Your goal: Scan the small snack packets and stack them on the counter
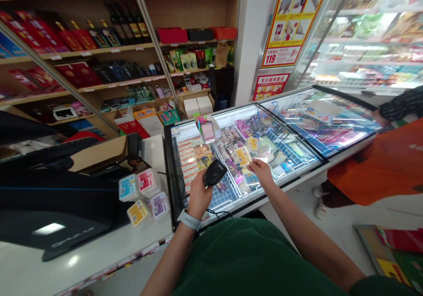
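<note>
4 cups [143,194] are seen lower left. Barcode scanner [214,172] is gripped in left hand [198,194], fingers clamped round it. Yellow-labelled pkt [243,156] is pinched by right hand [261,170] over freezer [169,172], ctr frame. Scanning step judged in hand; pkt's barcode must be turned to scanner.

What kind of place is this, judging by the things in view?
Most likely a small shop. Shelves carry bottles and boxes with price tags, a glass-topped chest freezer holds packets, the left hand holds a barcode scanner, the right hand a yellow packet.
</note>
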Demonstrator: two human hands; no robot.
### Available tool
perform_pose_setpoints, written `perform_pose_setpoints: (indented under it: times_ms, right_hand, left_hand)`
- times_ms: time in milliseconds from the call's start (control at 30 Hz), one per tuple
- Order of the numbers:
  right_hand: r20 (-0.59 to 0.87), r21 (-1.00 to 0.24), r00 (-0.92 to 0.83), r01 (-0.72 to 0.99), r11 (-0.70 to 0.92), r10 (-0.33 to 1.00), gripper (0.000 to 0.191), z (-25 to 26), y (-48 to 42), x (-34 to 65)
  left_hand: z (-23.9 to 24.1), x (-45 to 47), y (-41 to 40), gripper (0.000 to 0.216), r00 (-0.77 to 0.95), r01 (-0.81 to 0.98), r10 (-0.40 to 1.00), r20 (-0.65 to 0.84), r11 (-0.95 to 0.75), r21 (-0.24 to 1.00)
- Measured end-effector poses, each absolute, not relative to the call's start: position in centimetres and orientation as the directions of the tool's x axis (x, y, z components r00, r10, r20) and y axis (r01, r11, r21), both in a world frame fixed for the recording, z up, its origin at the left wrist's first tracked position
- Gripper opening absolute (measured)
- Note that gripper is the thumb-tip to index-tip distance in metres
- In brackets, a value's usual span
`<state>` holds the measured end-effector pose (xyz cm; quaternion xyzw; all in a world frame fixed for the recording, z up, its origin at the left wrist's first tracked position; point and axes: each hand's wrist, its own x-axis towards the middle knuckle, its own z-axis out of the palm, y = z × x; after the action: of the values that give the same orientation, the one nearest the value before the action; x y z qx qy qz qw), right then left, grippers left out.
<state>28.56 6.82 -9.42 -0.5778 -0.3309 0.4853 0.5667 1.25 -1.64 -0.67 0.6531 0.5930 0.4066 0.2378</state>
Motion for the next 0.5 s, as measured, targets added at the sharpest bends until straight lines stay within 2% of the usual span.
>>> perform_pose_setpoints:
  times_ms: [233, 500]
  right_hand:
    - [-0.160, -0.986, 0.266, -0.095, -0.139, 0.951, 0.039, -8.4, 7.3, 27.7]
    - [-0.111, -0.993, 0.251, -0.069, -0.097, 0.962, 0.049, -7.4, 7.5, 26.8]
  left_hand:
    - [-0.5, 1.3, -1.8, 0.049, -0.029, 0.571, 0.970, 0.241, -0.182, 0.801]
    - [-0.9, 1.2, -1.6, 0.051, -0.056, 0.565, 0.970, 0.238, -0.166, 0.808]
